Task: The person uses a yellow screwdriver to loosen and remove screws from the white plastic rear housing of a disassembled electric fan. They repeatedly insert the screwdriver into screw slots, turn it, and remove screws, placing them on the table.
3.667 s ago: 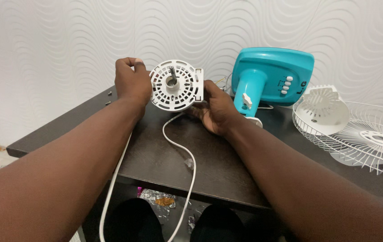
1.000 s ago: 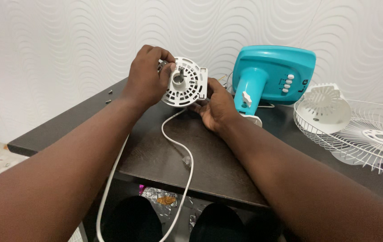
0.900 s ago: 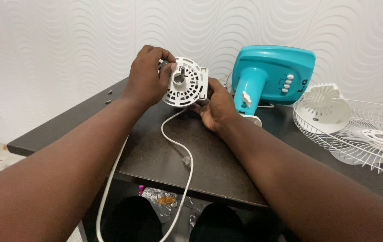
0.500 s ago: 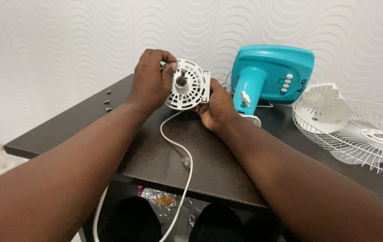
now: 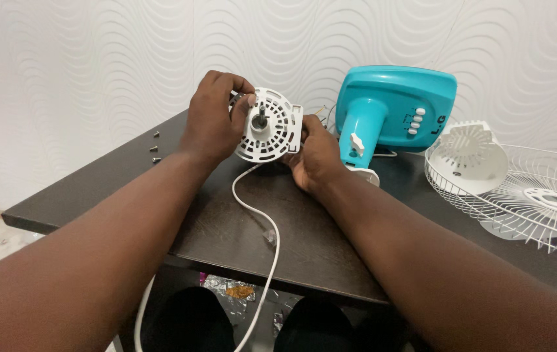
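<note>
White wavy-textured wall backs a dark bench [image 5: 226, 228]. Both hands hold one white fan motor housing [image 5: 269, 125] upright above the bench, its metal shaft facing the camera. The left hand [image 5: 212, 120] has its grip closed on the housing's left rim; the right hand [image 5: 317, 156] clasps the right side from behind. One white cord [image 5: 262, 221] trails down. Three screws [image 5: 155, 146] lie left. One teal fan base [image 5: 389, 111] and one white wire grille [image 5: 526, 202] sit right.

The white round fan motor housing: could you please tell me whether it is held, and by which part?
Both hands hold the white motor housing: the left hand grips its left rim, the right hand its right edge.
</note>
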